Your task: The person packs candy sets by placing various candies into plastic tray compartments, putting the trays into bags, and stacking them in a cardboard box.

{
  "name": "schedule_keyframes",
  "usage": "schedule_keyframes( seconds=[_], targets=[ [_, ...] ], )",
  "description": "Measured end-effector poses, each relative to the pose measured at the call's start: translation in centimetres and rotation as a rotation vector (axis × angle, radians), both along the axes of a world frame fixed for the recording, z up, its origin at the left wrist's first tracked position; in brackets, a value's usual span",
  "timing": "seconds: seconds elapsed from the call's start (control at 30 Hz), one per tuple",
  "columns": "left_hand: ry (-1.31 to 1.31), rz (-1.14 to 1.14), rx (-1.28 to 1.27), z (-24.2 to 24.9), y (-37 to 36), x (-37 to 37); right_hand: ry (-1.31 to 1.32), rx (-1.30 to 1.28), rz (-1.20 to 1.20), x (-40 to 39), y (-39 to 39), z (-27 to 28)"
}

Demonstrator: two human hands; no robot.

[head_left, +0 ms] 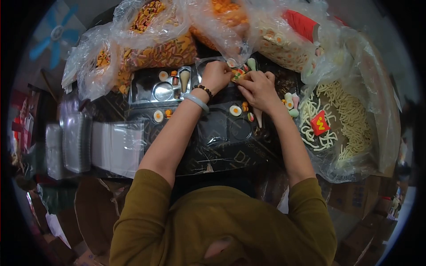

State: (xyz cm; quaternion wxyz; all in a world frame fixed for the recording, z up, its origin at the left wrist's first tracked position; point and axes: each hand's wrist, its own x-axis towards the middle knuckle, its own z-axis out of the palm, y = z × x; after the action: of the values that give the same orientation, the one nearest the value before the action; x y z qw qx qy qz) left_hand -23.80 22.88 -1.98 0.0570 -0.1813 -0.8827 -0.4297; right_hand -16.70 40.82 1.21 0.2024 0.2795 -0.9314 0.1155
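Both my hands meet over the far middle of the dark table. Between their fingertips is a small round pizza-like piece (238,74), yellow with red and green. My left hand (216,77), with a beaded bracelet and a pale bangle, pinches its left side. My right hand (261,90) has its fingers closed at the right side. Below them lies a clear tray (213,128) with a fried-egg piece (235,110) and a cone-shaped piece (258,118) beside it. To the left, a silver tray (144,90) holds a cone and small food pieces.
Bags of small toy-like pieces (173,55) line the far edge. At the right, an open bag holds pale noodle-like strands (350,115) and a red packet (319,123). Stacked clear trays (76,142) and clear sheets (116,148) lie at the left.
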Motion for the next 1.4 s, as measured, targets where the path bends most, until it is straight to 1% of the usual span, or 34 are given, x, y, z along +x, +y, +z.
schedule_keyframes(
  seconds=[0.1,0.2,0.3,0.33,0.4,0.43,0.47,0.53,0.57,0.6,0.67,0.7,0.8,0.9,1.0,1.03,1.07,1.13,1.17,1.2,1.27,1.3,1.4],
  targets=[
    [-0.047,-0.044,0.039,0.5,-0.4,0.5,-0.022,-0.04,-0.071,-0.3,0.7,0.1],
    [-0.011,-0.09,-0.065,0.7,-0.4,0.7,0.002,-0.067,-0.038,-0.5,0.9,-0.7],
    [0.015,-0.165,0.203,0.9,-1.2,1.7,-0.203,-0.51,-0.122,-0.3,1.1,-0.8],
    [-0.044,-0.221,0.318,1.2,-1.4,2.5,-0.399,-0.847,-0.107,0.2,0.5,-0.3],
    [-0.147,-0.339,0.464,2.1,-1.5,4.3,-0.643,-1.119,-0.067,1.1,-0.4,0.3],
    [-0.287,-0.373,0.529,3.0,-1.6,5.5,-0.767,-1.254,-0.04,1.6,-0.9,0.6],
    [-0.427,-0.393,0.591,3.9,-1.6,6.6,-0.817,-1.279,-0.039,2.3,-1.4,1.2],
    [-0.539,-0.392,0.639,3.9,-1.6,7.8,-0.956,-1.291,-0.04,3.0,-1.3,1.3],
    [-0.577,-0.444,0.625,3.2,-1.9,7.9,-1.026,-1.294,-0.041,3.4,-1.3,1.2],
    [-0.552,-0.433,0.621,3.0,-1.9,8.4,-1.051,-1.337,-0.039,3.8,-1.4,1.0],
    [-0.496,-0.413,0.614,3.3,-1.7,9.7,-1.008,-1.32,-0.078,4.6,-1.8,0.6],
    [-0.442,-0.441,0.614,3.8,-1.6,10.4,-0.986,-1.311,-0.098,5.1,-1.9,0.5],
    [-0.526,-0.401,0.787,4.2,-1.8,12.3,-0.933,-1.382,-0.071,7.6,-2.8,3.1],
    [-0.815,-0.269,0.842,4.4,-3.3,13.0,-0.868,-1.435,-0.079,8.5,-2.2,1.8],
    [-1.036,-0.178,1.139,4.1,-4.1,13.7,-0.771,-1.317,-0.179,9.4,-1.7,0.5],
    [-1.102,-0.132,1.237,4.3,-4.4,14.1,-0.703,-1.189,-0.283,10.0,-1.9,0.5],
    [-1.099,-0.126,1.249,3.9,-4.6,14.2,-0.517,-0.978,-0.223,10.2,-2.0,0.4],
    [-1.063,-0.123,1.175,2.9,-4.7,14.7,-0.154,-0.551,-0.102,10.8,-2.1,0.0],
    [-1.043,-0.122,1.137,2.6,-4.8,14.9,-0.037,-0.4,-0.104,11.2,-2.6,0.2],
    [-0.998,-0.153,1.061,2.4,-4.8,15.2,-0.045,-0.326,-0.115,11.4,-2.9,-0.1],
    [-0.959,-0.169,1.029,1.5,-4.5,15.4,-0.056,-0.181,-0.134,11.6,-3.4,-0.7],
    [-0.938,-0.176,1.014,1.2,-4.5,15.4,-0.074,-0.241,-0.122,11.8,-3.3,-0.5],
    [-0.897,-0.168,0.902,2.1,-4.3,15.8,-0.339,-0.694,-0.162,11.8,-3.7,0.2]
  ],
)
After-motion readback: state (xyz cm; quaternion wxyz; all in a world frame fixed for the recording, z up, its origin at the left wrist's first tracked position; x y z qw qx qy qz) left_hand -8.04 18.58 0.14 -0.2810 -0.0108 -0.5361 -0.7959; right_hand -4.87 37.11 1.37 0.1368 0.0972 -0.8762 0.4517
